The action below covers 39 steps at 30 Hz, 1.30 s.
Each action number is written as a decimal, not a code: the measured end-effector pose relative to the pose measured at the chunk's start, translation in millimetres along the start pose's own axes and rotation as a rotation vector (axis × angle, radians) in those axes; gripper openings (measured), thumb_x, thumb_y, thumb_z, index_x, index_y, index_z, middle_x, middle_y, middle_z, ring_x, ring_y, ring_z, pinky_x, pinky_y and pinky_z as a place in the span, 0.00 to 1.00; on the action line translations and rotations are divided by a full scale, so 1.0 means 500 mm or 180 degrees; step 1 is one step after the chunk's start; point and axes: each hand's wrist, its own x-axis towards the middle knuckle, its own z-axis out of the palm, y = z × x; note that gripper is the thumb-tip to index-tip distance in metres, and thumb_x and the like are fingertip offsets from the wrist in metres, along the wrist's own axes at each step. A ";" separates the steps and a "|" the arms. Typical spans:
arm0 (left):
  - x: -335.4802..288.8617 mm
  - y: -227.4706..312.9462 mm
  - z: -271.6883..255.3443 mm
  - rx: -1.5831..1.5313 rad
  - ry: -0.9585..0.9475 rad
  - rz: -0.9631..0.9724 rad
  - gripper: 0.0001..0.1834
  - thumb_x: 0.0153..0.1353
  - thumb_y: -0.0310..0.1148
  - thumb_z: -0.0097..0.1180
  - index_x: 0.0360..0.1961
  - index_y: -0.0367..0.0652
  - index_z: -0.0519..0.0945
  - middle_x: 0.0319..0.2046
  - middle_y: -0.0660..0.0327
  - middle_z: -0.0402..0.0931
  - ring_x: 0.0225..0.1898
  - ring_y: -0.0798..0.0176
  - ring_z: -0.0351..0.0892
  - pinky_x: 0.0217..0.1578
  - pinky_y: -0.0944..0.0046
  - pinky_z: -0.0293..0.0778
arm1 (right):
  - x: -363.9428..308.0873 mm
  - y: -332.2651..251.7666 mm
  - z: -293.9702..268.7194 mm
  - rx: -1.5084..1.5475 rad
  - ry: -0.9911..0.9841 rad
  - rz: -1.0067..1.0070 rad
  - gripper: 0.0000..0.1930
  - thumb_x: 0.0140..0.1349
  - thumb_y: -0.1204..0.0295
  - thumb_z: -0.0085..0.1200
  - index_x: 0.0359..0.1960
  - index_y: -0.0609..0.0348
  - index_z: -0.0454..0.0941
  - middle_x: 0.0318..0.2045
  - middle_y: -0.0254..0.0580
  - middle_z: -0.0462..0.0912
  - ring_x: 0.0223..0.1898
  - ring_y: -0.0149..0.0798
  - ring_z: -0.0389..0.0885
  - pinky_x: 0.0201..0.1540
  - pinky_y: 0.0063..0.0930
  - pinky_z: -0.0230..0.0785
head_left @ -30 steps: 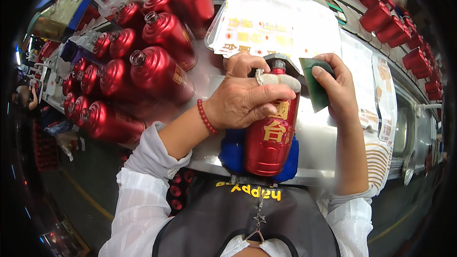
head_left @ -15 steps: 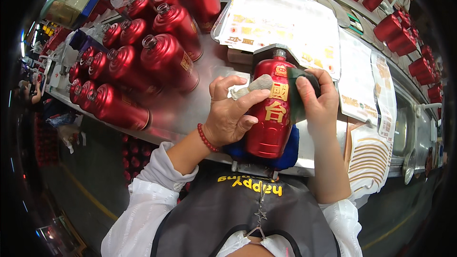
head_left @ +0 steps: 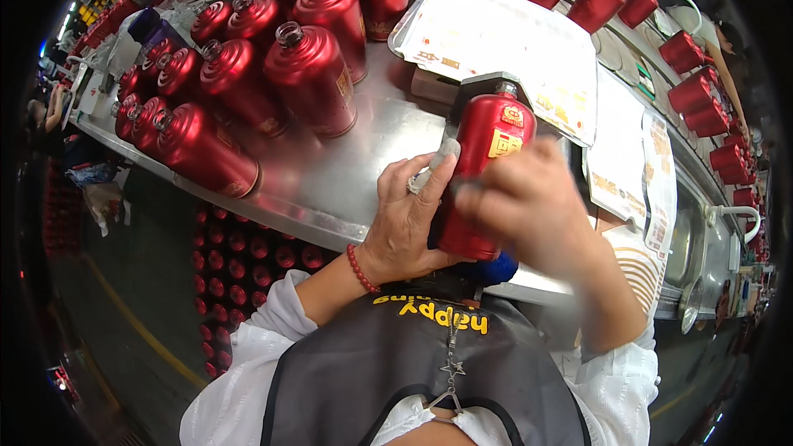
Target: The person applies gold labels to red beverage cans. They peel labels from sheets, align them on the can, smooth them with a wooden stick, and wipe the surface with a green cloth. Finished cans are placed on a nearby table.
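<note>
A red bottle (head_left: 504, 107) with a dark neck and gold characters leans back against a dark angled holder (head_left: 496, 78), its base toward me over a blue pad (head_left: 496, 268). My left hand (head_left: 405, 215) is closed against the bottle's left side. A whitish cloth wrap (head_left: 435, 167) covers one of its fingers. Across the bottle's lower front lies my right hand (head_left: 537, 206), smeared by motion, its fingers curled in. Whatever it holds is hidden, and it covers part of the gold lettering.
Several red bottles (head_left: 310, 74) stand on the metal table (head_left: 322, 177) at left. White printed sheets (head_left: 512, 41) are stacked behind the holder. A curved conveyor (head_left: 615, 37) carries more bottles at far right. Below the left table edge are crowded red bottles (head_left: 239, 268).
My right hand has swung down and left over the bottle; the dark green cloth it held no longer shows. My left hand has moved from the front to the bottle's left side.
</note>
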 end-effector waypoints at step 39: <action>0.171 -0.050 -0.032 0.0417 -0.0928 0.1591 0.37 0.72 0.66 0.29 0.51 0.55 0.87 0.42 0.70 0.85 0.60 0.58 0.67 0.74 0.45 0.35 | -0.434 0.117 -0.043 -0.0331 0.1492 0.3256 0.11 0.66 0.84 0.46 0.41 0.66 0.83 0.57 0.52 0.81 0.56 0.42 0.81 0.57 0.31 0.74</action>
